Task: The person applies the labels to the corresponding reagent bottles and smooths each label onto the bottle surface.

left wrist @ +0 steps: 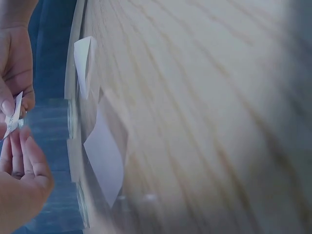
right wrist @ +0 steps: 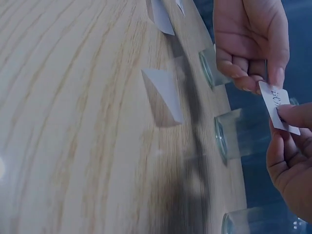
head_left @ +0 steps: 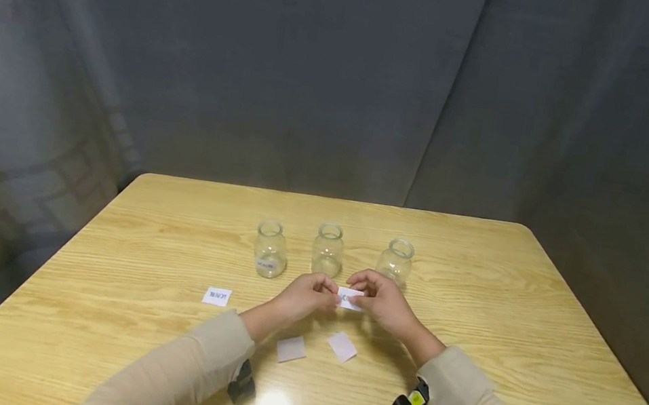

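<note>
In the head view my left hand (head_left: 306,297) and right hand (head_left: 383,300) meet over the table, holding a small white label (head_left: 351,298) with dark writing between them. The right thumb lies across the front of the label (right wrist: 274,105), covering part of the writing. My left thumb and fingers pinch its opposite edge. Just behind the hands stand a middle glass jar (head_left: 328,251) and a right glass jar (head_left: 396,258), the latter partly hidden by the right hand. The left glass jar (head_left: 270,250) bears a similar label low on its front.
Another written label (head_left: 217,296) lies on the wooden table (head_left: 127,252) to the left. Two blank paper pieces (head_left: 291,348) lie nearer, below the hands; they look curled in the wrist views. A dark curtain (head_left: 316,78) hangs behind the table.
</note>
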Demonstrator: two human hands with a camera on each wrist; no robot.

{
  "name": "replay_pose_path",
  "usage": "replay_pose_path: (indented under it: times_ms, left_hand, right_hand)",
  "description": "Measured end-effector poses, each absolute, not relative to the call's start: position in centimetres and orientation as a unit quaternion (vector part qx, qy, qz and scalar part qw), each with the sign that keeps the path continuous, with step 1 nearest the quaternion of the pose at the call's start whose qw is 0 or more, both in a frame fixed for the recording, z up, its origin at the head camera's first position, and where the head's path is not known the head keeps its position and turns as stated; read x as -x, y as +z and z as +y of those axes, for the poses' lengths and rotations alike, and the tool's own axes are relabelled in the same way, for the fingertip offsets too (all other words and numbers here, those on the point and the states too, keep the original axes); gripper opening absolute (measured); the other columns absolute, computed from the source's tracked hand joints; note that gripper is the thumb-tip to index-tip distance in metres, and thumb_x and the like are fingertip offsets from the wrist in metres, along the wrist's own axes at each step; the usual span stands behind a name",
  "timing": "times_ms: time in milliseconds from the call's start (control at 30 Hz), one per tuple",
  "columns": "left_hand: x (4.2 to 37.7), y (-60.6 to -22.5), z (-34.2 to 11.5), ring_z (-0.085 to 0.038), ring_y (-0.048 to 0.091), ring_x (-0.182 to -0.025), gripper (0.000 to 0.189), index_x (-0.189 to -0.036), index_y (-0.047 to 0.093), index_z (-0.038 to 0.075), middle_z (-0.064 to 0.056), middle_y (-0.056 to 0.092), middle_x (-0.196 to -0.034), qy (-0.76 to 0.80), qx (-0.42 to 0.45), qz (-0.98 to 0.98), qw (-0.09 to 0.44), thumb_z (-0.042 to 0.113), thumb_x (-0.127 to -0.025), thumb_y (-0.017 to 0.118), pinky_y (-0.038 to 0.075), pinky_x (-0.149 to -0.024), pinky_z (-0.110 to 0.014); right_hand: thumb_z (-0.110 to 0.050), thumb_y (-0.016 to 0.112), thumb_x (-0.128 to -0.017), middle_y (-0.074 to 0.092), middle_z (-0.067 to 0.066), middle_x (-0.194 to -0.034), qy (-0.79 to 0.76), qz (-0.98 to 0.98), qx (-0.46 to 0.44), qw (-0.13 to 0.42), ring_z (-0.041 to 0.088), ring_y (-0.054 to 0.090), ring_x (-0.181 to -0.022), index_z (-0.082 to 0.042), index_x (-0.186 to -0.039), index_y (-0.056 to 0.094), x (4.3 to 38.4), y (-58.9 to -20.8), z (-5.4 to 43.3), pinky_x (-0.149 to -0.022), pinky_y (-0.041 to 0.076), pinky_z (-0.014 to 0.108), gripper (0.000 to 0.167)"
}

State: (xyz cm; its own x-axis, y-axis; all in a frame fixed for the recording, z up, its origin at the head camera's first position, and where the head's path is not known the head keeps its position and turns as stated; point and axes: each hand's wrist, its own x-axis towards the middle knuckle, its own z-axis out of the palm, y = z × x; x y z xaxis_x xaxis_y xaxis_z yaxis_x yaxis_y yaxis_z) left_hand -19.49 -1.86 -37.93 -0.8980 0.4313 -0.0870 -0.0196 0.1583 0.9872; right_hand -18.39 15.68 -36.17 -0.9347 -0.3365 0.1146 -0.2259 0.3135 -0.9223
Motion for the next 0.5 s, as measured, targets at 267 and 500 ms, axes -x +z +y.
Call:
replay_pose_path:
  times_ms: [267, 500]
  left_hand:
    - [20.1, -38.2, -2.2, -0.021, 0.056, -0.076, 0.012, -0.088, 0.052, -0.002, -0.005, 0.055, -0.076, 0.635, -0.112, 0.752, 0.141, 0.005, -0.08, 0.058, 0.048, -0.073, -0.035]
    - [19.9, -37.2, -2.6, -0.017, 0.055, -0.072, 0.011, -0.087, 0.052, -0.007, -0.006, 0.054, -0.075, 0.65, -0.106, 0.742, 0.124, 0.001, -0.08, 0.056, 0.047, -0.074, -0.036]
  right_hand:
    - [0.003, 0.061, -0.075, 0.057, 0.007, -0.081, -0.543, 0.832, 0.109, 0.027, 0.017, 0.052, -0.073, 0.005, -0.096, 0.055, 19.0, -36.4, 14.5, -0.063, 0.046, 0.025, 0.022]
    - [0.0, 0.061, -0.076, 0.056, 0.006, -0.073, -0.564, 0.823, 0.069, 0.019, 0.013, 0.051, -0.066, 0.005, -0.087, 0.056, 19.5, -36.7, 14.0, -0.062, 0.047, 0.032, 0.013]
